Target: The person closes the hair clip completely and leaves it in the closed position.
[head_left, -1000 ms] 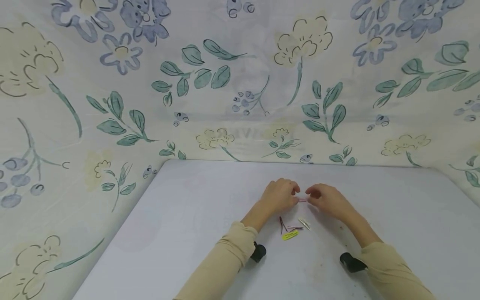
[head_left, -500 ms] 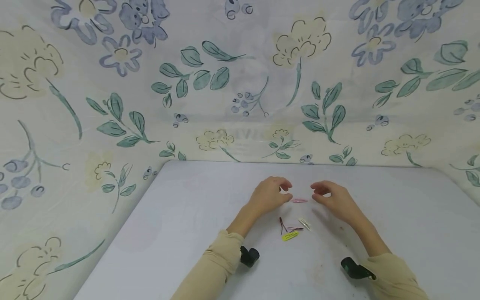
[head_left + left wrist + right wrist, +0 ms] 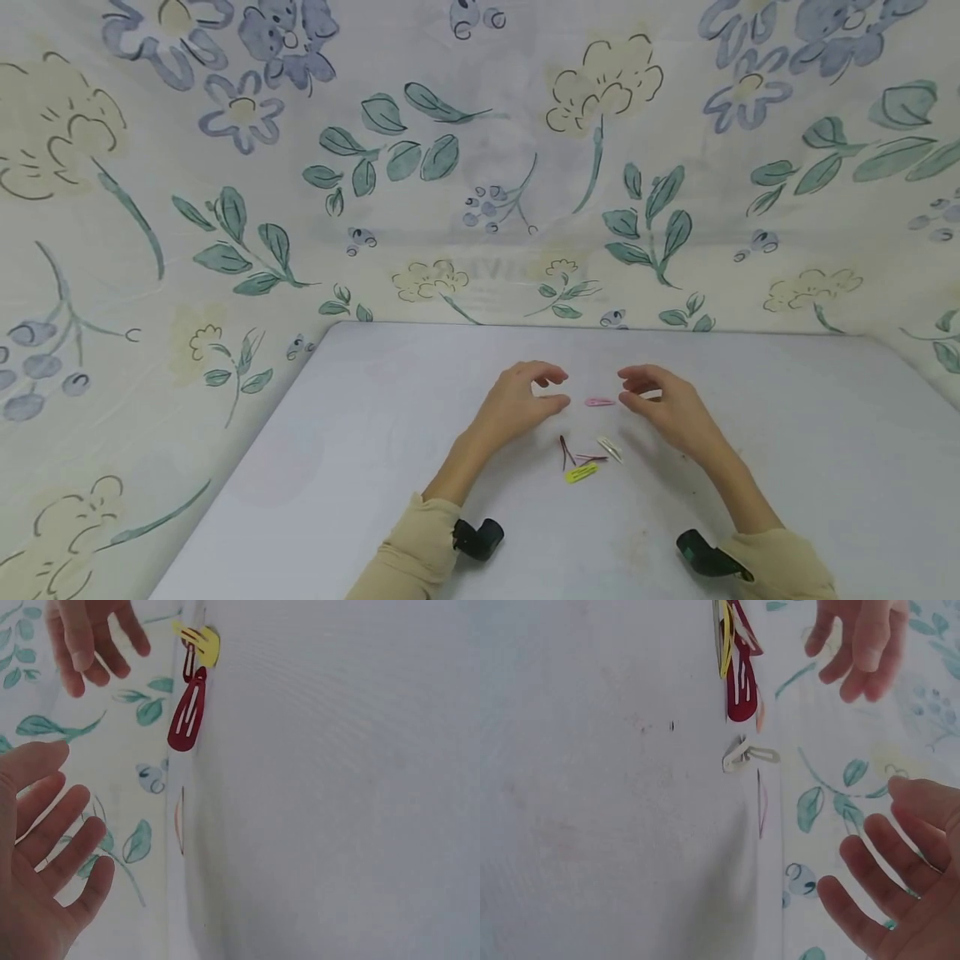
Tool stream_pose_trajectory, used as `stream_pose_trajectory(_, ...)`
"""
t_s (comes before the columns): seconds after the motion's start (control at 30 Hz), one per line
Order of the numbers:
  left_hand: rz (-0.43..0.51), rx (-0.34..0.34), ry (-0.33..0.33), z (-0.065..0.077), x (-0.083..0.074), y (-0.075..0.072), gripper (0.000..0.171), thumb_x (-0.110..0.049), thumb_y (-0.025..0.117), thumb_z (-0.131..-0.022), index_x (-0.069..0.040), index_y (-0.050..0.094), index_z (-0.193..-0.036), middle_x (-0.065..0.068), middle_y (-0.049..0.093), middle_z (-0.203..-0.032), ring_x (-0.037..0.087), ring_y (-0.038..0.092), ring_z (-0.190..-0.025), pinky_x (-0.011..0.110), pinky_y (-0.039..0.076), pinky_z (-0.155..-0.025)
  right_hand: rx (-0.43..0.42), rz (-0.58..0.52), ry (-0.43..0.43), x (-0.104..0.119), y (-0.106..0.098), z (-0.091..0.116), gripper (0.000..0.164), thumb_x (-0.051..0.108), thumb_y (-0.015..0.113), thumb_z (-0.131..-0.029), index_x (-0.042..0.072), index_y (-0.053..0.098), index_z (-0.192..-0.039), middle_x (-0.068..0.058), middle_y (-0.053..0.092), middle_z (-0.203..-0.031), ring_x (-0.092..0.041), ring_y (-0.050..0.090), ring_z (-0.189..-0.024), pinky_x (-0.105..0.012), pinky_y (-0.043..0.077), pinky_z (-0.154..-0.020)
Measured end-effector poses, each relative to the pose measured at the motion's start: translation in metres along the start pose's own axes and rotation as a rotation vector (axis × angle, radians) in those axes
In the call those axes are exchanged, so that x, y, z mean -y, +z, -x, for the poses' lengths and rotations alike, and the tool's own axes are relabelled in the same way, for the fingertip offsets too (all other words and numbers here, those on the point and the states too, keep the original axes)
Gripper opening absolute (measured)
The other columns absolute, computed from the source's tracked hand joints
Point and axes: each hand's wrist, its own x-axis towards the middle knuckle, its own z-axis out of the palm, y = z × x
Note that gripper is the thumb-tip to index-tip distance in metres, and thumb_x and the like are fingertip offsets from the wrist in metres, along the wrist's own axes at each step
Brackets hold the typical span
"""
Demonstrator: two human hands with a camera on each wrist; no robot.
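Observation:
A pink snap hair clip (image 3: 600, 402) lies on the table between the two hands. My left hand (image 3: 517, 400) hovers just left of it, thumb and fingers spread apart around nothing. On the clip's other side is my right hand (image 3: 663, 408), its fingers also relaxed and holding nothing, thumb tip close to the clip's end. Nearer to me lies a loose group: a yellow clip (image 3: 582, 473), a white clip (image 3: 610, 449) bent open, and a dark red clip (image 3: 180, 739) with its two parts spread. Another dark reddish clip (image 3: 594, 458) lies between them.
The white table (image 3: 360, 467) ends at a floral cloth backdrop (image 3: 465, 208) behind and to the left. Black wrist cameras (image 3: 480, 540) sit at both sleeves. Small specks and faint stains mark the tabletop on the right.
Both hands have let go of the pink clip, which stays lying on the table. The left hand has drawn back left; the right has opened and shifted slightly. The other clips stay put.

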Motion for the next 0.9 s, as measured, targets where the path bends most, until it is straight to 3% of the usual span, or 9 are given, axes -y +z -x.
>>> stream_pose_trajectory(0.3,0.041,-0.04,0.006,0.01,0.003,-0.007,0.033,-0.028,0.072,-0.089,-0.013,0.068,-0.119,0.0,0.067,-0.116,0.019,0.057,-0.109,0.041,0.047,-0.095,0.007,-0.034,-0.029,0.014,0.005,0.005,0.037,0.015,0.068,-0.093,0.003,0.06,-0.127,-0.014,0.066,-0.116,-0.029,0.061,-0.106,-0.049,0.052,-0.093)
stream_pose_trajectory(0.47,0.034,-0.01,-0.015,0.014,0.003,-0.006,0.035,-0.026,0.07,-0.09,-0.015,0.066,-0.123,-0.003,0.065,-0.119,0.02,0.056,-0.112,0.042,0.047,-0.094,0.018,-0.025,-0.047,0.019,0.007,0.007,0.036,0.014,0.068,-0.093,0.003,0.061,-0.126,-0.016,0.065,-0.117,-0.029,0.061,-0.106,-0.05,0.051,-0.093)
stream_pose_trajectory(0.9,0.043,0.046,0.016,0.02,0.001,-0.005,0.037,-0.025,0.07,-0.09,-0.018,0.064,-0.126,-0.004,0.064,-0.122,0.015,0.056,-0.114,0.04,0.048,-0.096,0.01,0.026,-0.032,0.031,0.022,0.018,0.037,0.015,0.072,-0.09,0.003,0.062,-0.123,-0.011,0.067,-0.116,-0.029,0.062,-0.106,-0.052,0.05,-0.095)
